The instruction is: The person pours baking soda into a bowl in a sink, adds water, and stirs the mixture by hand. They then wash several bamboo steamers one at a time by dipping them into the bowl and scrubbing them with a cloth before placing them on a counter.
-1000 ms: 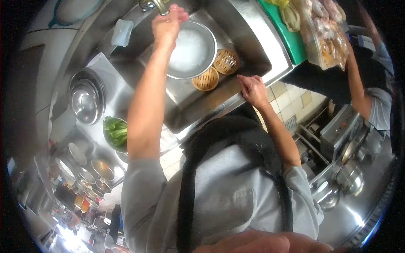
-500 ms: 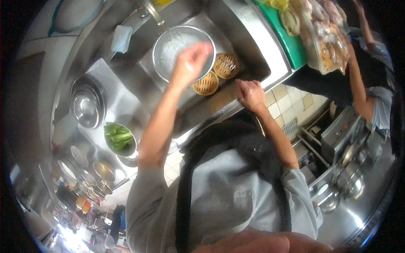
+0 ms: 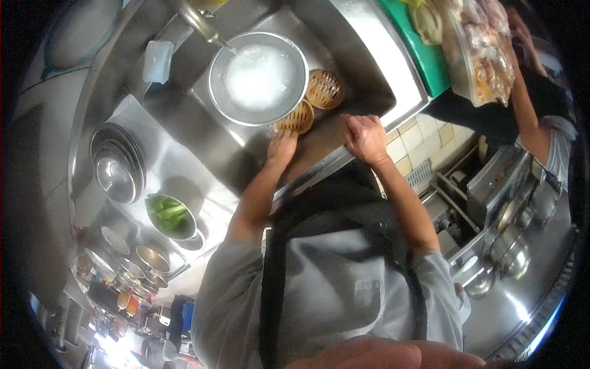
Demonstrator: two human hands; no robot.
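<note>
My left hand [image 3: 283, 146] is low in the sink, its fingers closed at the near rim of a round, tan slotted basket [image 3: 297, 118]. A second slotted basket [image 3: 324, 89] lies beside it. Left of them, a metal bowl [image 3: 216, 98] holds cloudy, foamy water [image 3: 255, 77], and a stream runs into it from the faucet [image 3: 200, 23]. Resting by the front edge of the sink, my right hand [image 3: 367, 138] has its fingers curled, with nothing visible in them.
Left of the sink [image 3: 369, 67] are a blue cloth-like item [image 3: 158, 61], stacked metal lids [image 3: 117, 166] and a pot of green leaves [image 3: 167, 213]. At right, a green board [image 3: 424, 61] adjoins a container of bagged food [image 3: 479, 55]; another person's arm [image 3: 525, 111] is near.
My left hand has come down from above the bowl to the near slotted basket. The water in the bowl now shows more white foam. My right hand stays by the sink edge.
</note>
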